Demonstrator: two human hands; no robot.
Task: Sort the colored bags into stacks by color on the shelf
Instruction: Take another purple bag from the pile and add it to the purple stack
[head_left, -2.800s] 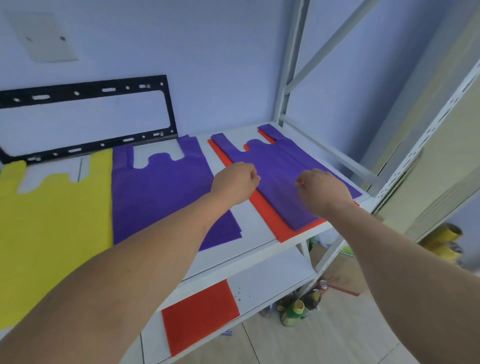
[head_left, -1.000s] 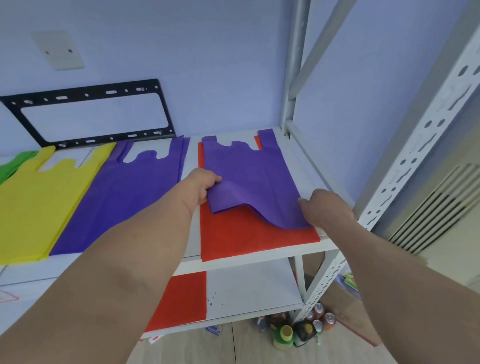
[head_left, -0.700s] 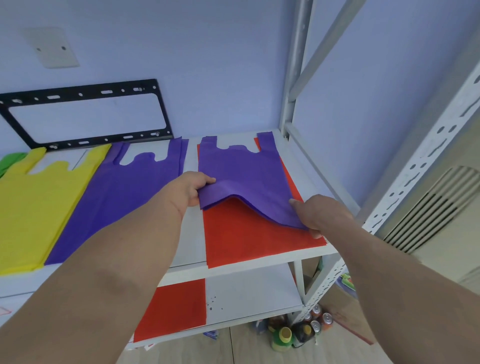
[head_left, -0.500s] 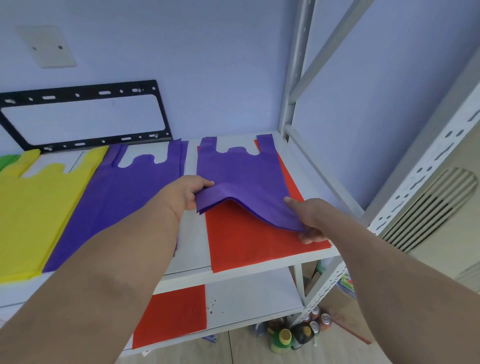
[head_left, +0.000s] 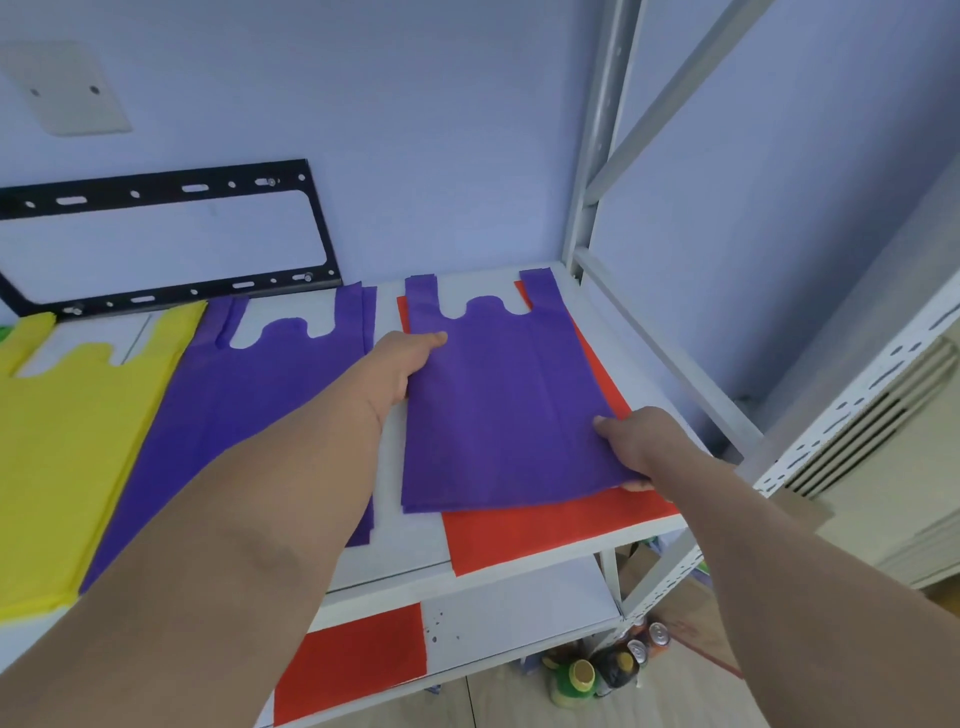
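Left hand (head_left: 402, 364): pinches purple bag (head_left: 498, 405) left edge, frame centre.
Right hand (head_left: 641, 441): grips its lower-right corner.
Underneath: red bag (head_left: 545, 530).

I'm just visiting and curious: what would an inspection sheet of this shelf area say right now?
Surface: white shelf, partly bare.
Job's things: held purple bag lying over red bag; purple stack; yellow stack; another red bag on the lower shelf.
Clutter: bottles and cans on the floor.
Hands: left hand and right hand each grip an edge of the held purple bag.
Cables: nothing seen.
Surroundings: black wall bracket, wall plate.
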